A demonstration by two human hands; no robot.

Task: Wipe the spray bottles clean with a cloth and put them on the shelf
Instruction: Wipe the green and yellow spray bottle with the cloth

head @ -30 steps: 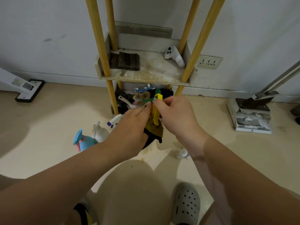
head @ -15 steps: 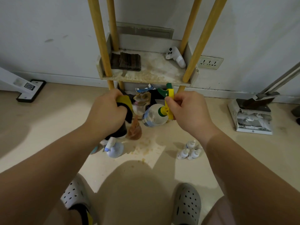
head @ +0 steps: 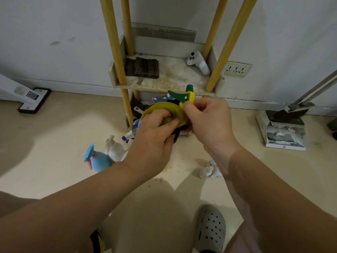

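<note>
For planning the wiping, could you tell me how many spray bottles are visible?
4: yellow-triggered bottle in the right hand; blue bottle, white bottle and purple-nozzled bottle on the floor; more may be hidden.

A spray bottle with a yellow-and-green trigger head (head: 185, 97) is held up before the stained white shelf on yellow poles (head: 173, 81), its body hidden behind a yellow-and-black cloth (head: 165, 111) bunched against it. On the floor, nearer and left, a blue spray bottle (head: 99, 160) sits just beside a white bottle (head: 114, 151); a clear, purple-nozzled bottle (head: 130, 135) lies just beyond.
</note>
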